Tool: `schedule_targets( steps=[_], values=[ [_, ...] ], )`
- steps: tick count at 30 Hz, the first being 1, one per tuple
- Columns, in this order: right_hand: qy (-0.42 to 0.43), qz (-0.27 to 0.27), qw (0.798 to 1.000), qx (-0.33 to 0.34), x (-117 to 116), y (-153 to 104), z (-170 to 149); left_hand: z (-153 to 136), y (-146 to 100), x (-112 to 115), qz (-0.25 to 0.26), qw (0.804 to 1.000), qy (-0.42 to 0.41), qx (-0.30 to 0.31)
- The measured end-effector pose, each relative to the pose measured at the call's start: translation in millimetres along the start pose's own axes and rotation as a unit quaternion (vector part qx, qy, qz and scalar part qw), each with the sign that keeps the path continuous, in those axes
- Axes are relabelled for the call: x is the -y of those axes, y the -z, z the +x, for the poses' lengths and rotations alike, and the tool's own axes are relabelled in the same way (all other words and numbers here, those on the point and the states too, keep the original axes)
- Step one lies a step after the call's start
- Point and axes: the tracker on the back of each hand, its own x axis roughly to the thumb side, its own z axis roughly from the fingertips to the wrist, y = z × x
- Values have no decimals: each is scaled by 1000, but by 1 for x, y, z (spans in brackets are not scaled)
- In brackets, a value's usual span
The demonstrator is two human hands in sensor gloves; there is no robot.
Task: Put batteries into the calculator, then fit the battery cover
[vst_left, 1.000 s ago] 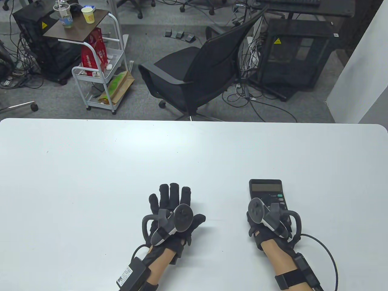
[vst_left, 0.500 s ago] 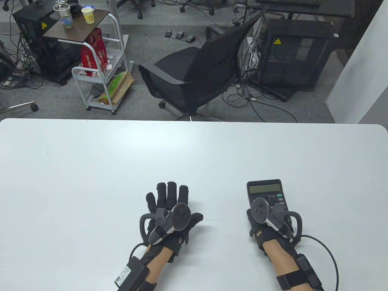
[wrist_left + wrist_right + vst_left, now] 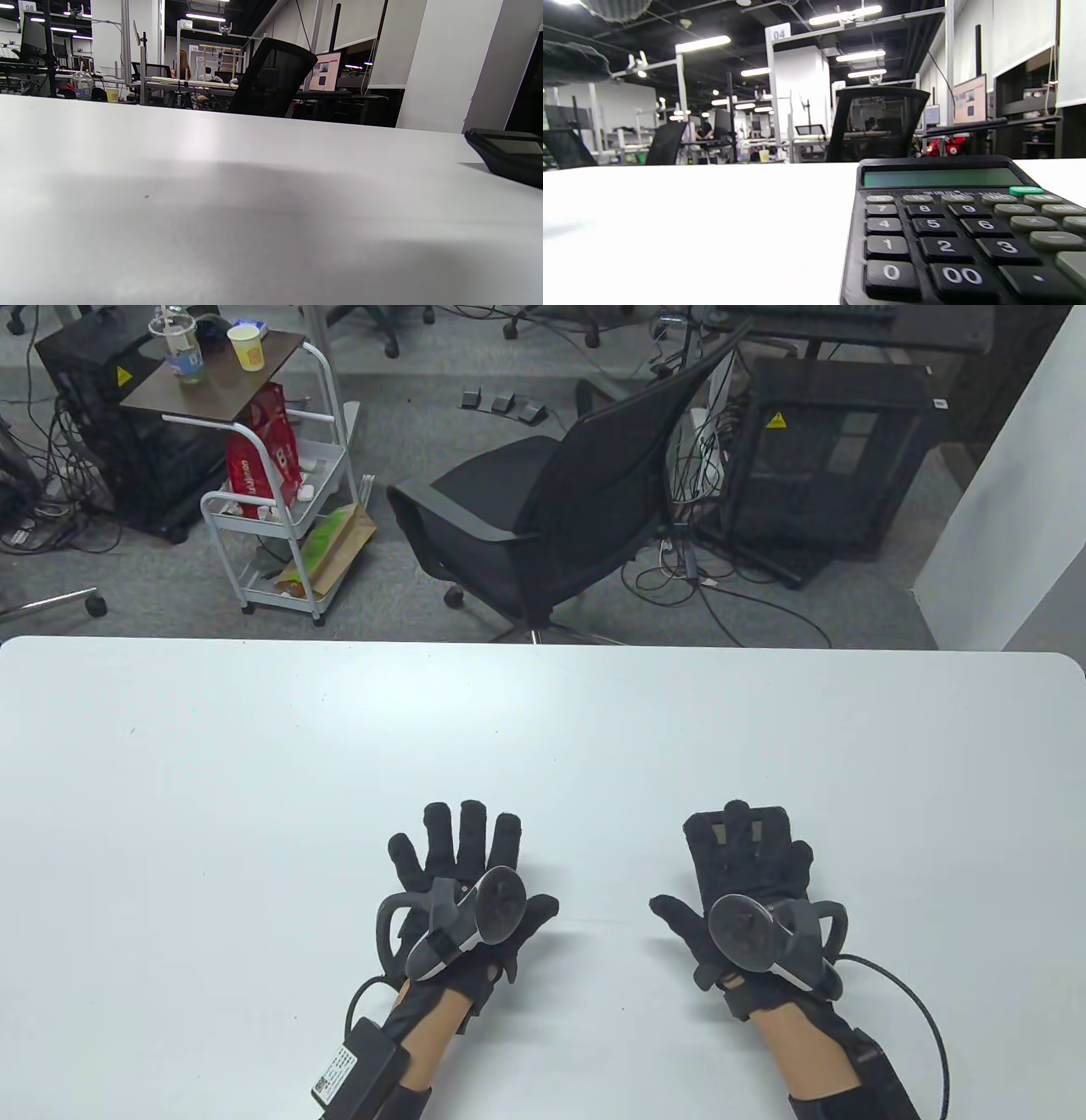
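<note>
The black calculator point(image 3: 950, 228) lies face up on the white table point(image 3: 254, 780), keys and display showing. In the table view my right hand point(image 3: 738, 857) is spread open above it, fingers stretched forward, and only strips of the calculator's display point(image 3: 758, 833) show between them. I cannot tell whether the hand touches it. My left hand point(image 3: 462, 857) lies open and flat on the table to the left, empty. The left wrist view shows the calculator's top end point(image 3: 509, 154) at the right edge. No batteries or battery cover are in view.
A black office chair point(image 3: 551, 517) stands beyond the table's far edge. A white trolley point(image 3: 280, 517) with cups and bags is at the back left. A black cabinet point(image 3: 823, 449) is at the back right.
My right hand has opened and stretched its fingers forward over the calculator, covering the display that showed before. My left hand has slid a little to the left.
</note>
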Motion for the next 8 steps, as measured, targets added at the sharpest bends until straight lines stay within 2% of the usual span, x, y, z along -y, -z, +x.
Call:
schedule_targets(
  steps=[8],
  values=[
    [-4,-19,1000,14,5,-3,8,0,0,0,-2,1000,6,-2]
  ],
)
